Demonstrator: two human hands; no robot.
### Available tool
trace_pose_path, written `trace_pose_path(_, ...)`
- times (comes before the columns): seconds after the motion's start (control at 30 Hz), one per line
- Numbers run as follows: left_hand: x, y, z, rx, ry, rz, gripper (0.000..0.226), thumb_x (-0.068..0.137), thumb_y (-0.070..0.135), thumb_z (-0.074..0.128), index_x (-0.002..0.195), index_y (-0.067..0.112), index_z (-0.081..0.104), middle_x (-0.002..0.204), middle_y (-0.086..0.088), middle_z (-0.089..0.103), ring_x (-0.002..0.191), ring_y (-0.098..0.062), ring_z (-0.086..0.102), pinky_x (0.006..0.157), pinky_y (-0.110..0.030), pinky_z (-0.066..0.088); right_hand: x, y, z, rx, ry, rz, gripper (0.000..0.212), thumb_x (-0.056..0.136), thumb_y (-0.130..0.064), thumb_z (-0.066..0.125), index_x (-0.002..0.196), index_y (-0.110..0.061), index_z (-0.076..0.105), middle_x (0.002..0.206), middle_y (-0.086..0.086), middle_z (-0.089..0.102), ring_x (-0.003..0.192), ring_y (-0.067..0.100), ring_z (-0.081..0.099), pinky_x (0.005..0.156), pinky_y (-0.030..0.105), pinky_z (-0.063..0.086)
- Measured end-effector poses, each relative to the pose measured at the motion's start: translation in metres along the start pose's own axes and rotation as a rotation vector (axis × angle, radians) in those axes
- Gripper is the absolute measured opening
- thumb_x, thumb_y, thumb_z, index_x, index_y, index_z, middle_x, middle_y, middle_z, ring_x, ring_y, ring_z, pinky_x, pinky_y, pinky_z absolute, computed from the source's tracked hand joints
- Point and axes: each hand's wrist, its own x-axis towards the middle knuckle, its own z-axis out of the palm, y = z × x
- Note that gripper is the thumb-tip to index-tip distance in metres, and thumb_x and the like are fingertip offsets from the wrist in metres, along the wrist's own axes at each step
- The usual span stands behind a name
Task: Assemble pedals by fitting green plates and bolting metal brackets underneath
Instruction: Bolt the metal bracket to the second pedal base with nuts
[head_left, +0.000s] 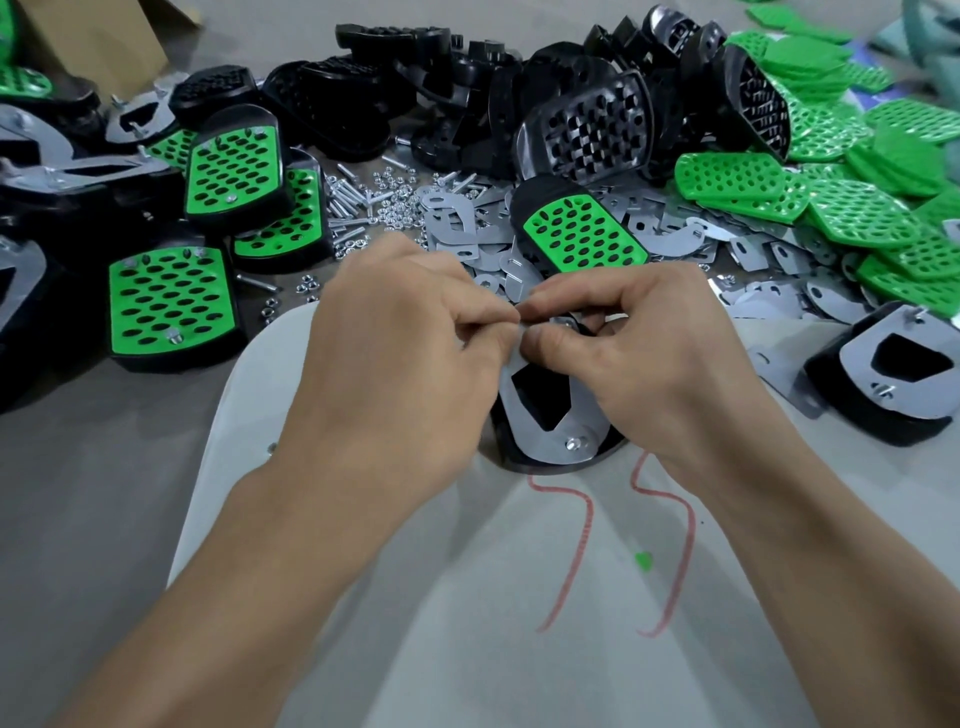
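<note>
A black pedal (506, 441) lies upside down on my lap with a grey metal bracket (582, 415) laid over it. One bolt (573, 444) sticks up through the bracket's near end. My left hand (410, 332) and my right hand (639, 332) meet at the bracket's far end, fingertips pinched together on a small fastener there. The fastener itself is hidden by my fingers.
Finished pedals with green plates (174, 306) lie at the left. Loose bolts and nuts (363, 197) and spare brackets (457, 228) lie ahead. Bare black pedals (587, 135) pile up behind, green plates (831, 208) at the right. A bracketed pedal (893, 374) sits near right.
</note>
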Motion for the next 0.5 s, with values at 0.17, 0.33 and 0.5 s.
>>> trace_pose_path(0.17, 0.003, 0.001, -0.001, 0.057, -0.044, 0.032, 0.014, 0.079, 0.026, 0.069, 0.080, 0.026, 0.083, 0.071, 0.006, 0.070, 0.086, -0.024, 0.057, 0.076, -0.032, 0.038, 0.000, 0.000, 0.001, 0.010, 0.004, -0.007, 0.014, 0.074, -0.021, 0.087, 0.077, -0.032, 0.079, 0.087, -0.003, 0.077, 0.059, 0.003, 0.054, 0.058, 0.018, 0.045)
trace_pose_path(0.33, 0.006, -0.004, -0.004, 0.013, -0.073, 0.006, 0.009, 0.080, 0.023, 0.078, 0.084, 0.029, 0.084, 0.074, 0.007, 0.071, 0.082, -0.008, 0.052, 0.070, -0.019, 0.037, 0.000, -0.001, 0.000, -0.008, 0.004, -0.008, 0.013, 0.075, -0.021, 0.086, 0.076, -0.032, 0.079, 0.090, 0.005, 0.076, 0.067, 0.018, 0.057, 0.063, 0.031, 0.050)
trace_pose_path(0.5, 0.012, 0.001, -0.011, 0.083, -0.132, 0.078, 0.011, 0.081, 0.025, 0.073, 0.077, 0.029, 0.082, 0.073, 0.007, 0.072, 0.081, -0.017, 0.059, 0.076, -0.036, 0.048, -0.001, -0.003, -0.001, -0.009, -0.007, 0.003, 0.015, 0.075, -0.022, 0.087, 0.077, -0.034, 0.079, 0.086, -0.004, 0.077, 0.063, 0.002, 0.058, 0.063, 0.021, 0.050)
